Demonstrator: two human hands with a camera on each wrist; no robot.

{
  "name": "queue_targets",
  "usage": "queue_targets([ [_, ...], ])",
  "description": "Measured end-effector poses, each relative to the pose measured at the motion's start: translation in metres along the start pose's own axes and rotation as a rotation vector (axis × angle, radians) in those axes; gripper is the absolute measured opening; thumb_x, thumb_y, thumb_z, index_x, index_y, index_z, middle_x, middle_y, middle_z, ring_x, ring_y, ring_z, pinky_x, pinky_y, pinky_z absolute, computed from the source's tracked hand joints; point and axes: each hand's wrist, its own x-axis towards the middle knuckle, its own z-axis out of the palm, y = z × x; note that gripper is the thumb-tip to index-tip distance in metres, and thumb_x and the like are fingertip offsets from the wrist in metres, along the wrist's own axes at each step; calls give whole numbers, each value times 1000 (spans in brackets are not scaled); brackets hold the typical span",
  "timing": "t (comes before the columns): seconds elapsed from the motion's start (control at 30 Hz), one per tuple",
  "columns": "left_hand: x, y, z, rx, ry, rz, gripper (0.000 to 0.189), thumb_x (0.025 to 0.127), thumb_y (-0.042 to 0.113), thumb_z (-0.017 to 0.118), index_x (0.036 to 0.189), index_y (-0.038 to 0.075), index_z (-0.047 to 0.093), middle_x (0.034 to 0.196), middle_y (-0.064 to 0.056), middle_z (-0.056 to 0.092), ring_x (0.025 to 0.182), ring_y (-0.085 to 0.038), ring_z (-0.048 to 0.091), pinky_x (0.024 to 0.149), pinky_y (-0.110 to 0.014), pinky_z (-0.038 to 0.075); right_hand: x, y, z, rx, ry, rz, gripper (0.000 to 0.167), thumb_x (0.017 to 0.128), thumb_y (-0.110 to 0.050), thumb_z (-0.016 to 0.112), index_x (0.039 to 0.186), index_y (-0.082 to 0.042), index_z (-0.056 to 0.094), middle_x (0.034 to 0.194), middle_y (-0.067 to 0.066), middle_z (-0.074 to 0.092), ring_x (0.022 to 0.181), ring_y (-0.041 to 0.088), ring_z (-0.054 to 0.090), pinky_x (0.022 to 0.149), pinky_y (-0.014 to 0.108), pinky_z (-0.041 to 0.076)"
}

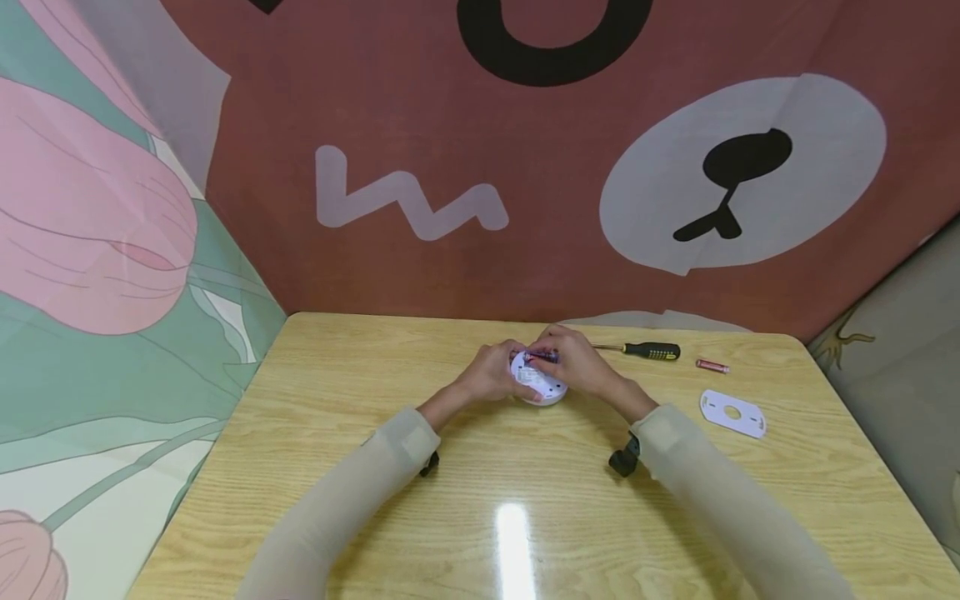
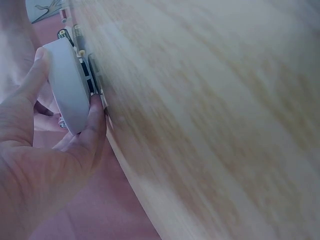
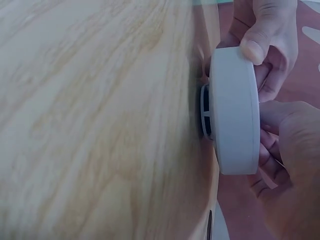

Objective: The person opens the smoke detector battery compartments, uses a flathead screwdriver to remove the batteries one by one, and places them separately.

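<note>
My left hand point(image 1: 491, 373) grips a round white smoke detector point(image 1: 551, 390) by its edge, its back face turned up toward the head camera. Over that back, the right hand point(image 1: 583, 367) pinches a small battery point(image 1: 542, 356), which lies across the upper part of the detector. In the left wrist view the detector point(image 2: 67, 87) stands between thumb and fingers, its vented front close to the wood. The right wrist view shows its smooth side wall point(image 3: 235, 112), with the left thumb point(image 3: 255, 50) on the top edge; the battery is hidden there.
A screwdriver point(image 1: 651, 351) with a black and yellow handle lies behind the right hand. Farther right are another battery point(image 1: 712, 366) and a white mounting plate point(image 1: 712, 408) with a central hole. A printed cloth point(image 1: 420, 275) hangs behind the wooden table point(image 1: 360, 367).
</note>
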Motion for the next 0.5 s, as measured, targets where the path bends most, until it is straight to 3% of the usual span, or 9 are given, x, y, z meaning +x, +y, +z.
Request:
queue_targets([
  [0.5, 1, -1, -1, 4, -4, 9, 87, 73, 38, 100, 141, 1, 59, 130, -11, 71, 111, -19, 66, 93, -30, 55, 1, -2, 3, -29, 26, -20, 11, 93, -7, 82, 103, -4, 83, 102, 9, 73, 96, 24, 69, 84, 44, 60],
])
